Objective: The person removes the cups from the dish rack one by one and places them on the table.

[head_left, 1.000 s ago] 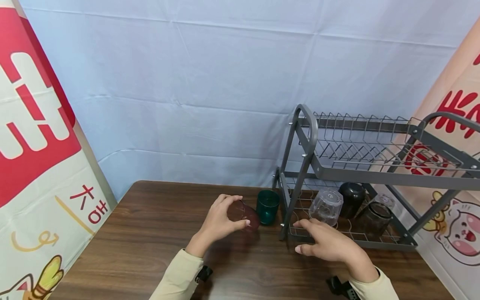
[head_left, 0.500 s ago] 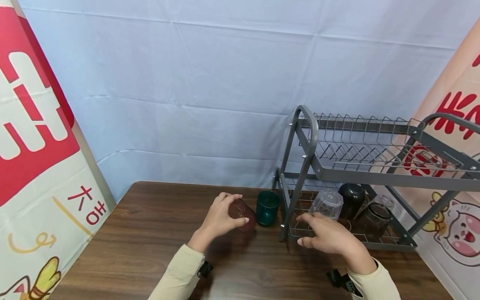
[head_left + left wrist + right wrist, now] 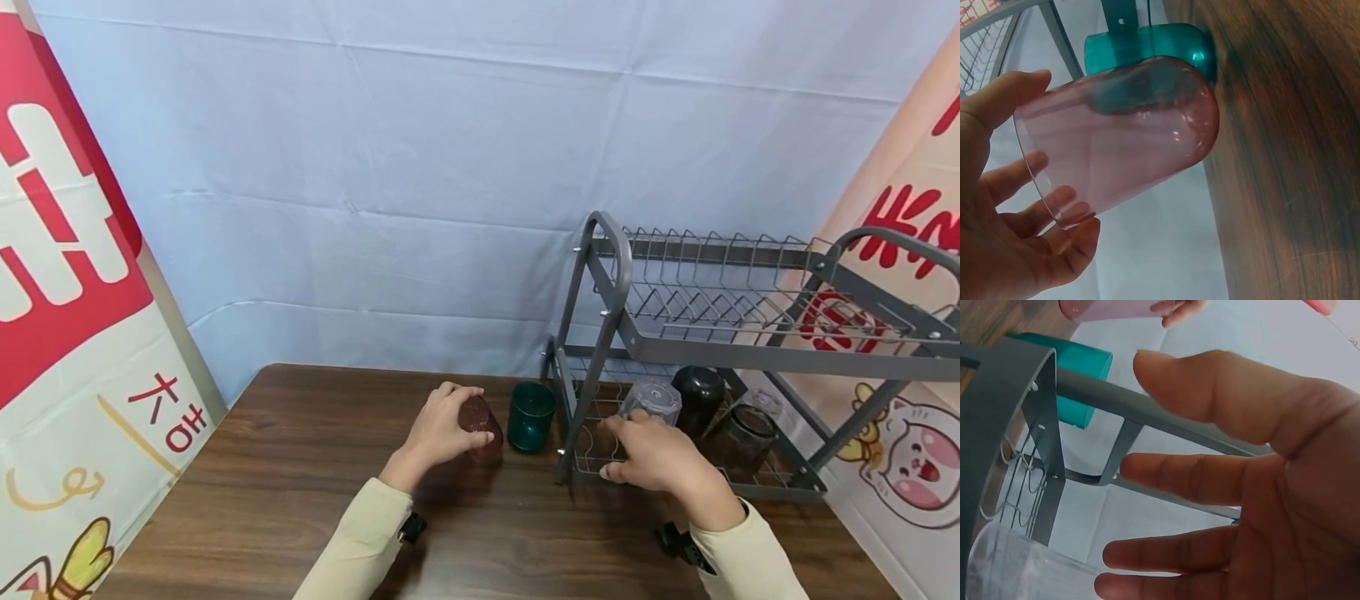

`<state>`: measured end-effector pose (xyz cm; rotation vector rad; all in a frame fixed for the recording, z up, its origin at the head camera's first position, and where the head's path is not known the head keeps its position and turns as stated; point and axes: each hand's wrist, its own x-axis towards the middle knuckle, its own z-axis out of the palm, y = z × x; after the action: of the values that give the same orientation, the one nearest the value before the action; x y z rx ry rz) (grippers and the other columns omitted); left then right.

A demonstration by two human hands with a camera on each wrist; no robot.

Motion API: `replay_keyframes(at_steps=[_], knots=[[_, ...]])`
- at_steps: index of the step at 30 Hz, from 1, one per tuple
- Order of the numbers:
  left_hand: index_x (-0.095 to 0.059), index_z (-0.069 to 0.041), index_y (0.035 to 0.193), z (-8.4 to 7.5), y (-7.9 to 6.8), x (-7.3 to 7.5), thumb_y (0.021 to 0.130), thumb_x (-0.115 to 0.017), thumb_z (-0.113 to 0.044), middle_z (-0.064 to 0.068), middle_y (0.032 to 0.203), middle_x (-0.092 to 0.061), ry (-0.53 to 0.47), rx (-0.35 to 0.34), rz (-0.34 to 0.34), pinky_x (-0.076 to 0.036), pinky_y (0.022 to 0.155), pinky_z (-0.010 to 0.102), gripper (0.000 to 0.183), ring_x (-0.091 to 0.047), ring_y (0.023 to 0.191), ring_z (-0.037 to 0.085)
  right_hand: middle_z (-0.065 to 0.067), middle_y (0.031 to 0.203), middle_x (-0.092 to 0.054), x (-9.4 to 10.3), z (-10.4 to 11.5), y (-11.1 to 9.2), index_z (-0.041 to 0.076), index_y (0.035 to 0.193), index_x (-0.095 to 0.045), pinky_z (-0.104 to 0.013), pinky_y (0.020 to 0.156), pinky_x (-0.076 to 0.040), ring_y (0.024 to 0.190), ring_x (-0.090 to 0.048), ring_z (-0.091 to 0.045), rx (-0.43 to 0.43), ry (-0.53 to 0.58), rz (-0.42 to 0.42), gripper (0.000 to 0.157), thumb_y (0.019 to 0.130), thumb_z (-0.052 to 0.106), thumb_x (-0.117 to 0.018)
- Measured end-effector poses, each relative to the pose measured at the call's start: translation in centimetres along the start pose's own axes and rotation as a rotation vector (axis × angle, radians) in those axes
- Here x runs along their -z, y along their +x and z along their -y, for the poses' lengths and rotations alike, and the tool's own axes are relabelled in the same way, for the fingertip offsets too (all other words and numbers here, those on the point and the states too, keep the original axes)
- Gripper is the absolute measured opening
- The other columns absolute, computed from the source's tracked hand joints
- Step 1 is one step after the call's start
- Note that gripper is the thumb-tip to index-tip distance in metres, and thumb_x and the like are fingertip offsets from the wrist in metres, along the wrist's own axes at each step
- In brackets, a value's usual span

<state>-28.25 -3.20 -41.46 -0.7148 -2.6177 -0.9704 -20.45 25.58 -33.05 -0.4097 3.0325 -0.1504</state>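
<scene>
Presently grasped at the rim between thumb and fingers of the left hand (image 3: 435,429), lower centre of the head frame: one translucent pinkish-red tumbler with rounded base (image 3: 1122,131), tilted, mouth toward the palm in the left wrist view. Base low over the dark brown wood-grain tabletop (image 3: 255,475); contact with the surface not determinable. Just right of same in the head frame: one translucent teal-green tumbler (image 3: 532,421), upright on the tabletop, beside the left end of a grey two-tier metal rack (image 3: 750,352).

Noted at lower right of the head frame: right hand (image 3: 662,460), fingers extended and apart, grip released, at front left of the rack's lower tier. Near its fingertips, at lower left of the right wrist view: one clear colourless tumbler (image 3: 654,398); contact not determinable. Farther right on the same tier, head frame: one glossy black tumbler (image 3: 699,393), mouth down, and one transparent smoky-brown tumbler (image 3: 738,443).
</scene>
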Motion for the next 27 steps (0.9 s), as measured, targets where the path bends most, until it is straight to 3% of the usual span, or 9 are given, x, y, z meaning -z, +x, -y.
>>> replay_keyframes(at_steps=[8,13,27], knots=[[-0.059,-0.014,0.125,0.5,0.3,-0.2,0.072,-0.078,-0.036,0.008,0.116,-0.051,0.025,0.024,0.021,-0.045,0.080,0.043,0.061,-0.047,0.104,0.027,-0.023,0.111,-0.054,0.6,-0.2,0.4,0.004,0.123,-0.058,-0.049,0.066,-0.046,0.093,-0.056,-0.039,-0.010,0.006,-0.026,0.060,0.073,0.030,-0.078],[-0.059,-0.016,0.126,0.6,0.8,-0.4,0.072,-0.078,-0.037,0.008,0.116,-0.051,0.042,0.039,0.037,-0.045,0.080,0.043,0.061,-0.047,0.104,0.026,-0.025,0.111,-0.053,1.1,-0.3,0.5,0.003,0.124,-0.056,-0.053,0.068,-0.044,0.100,-0.052,-0.046,-0.037,-0.004,-0.032,0.063,0.073,0.032,-0.078],[-0.058,-0.017,0.126,0.3,2.5,-0.6,0.073,-0.077,-0.039,0.010,0.119,-0.049,0.108,0.070,0.098,-0.046,0.076,0.041,0.062,-0.045,0.103,0.027,-0.031,0.111,-0.050,2.1,-1.2,0.7,-0.004,0.123,-0.052,-0.056,0.069,-0.044,0.098,-0.049,-0.050,-0.077,-0.022,-0.049,0.065,0.074,0.031,-0.077]])
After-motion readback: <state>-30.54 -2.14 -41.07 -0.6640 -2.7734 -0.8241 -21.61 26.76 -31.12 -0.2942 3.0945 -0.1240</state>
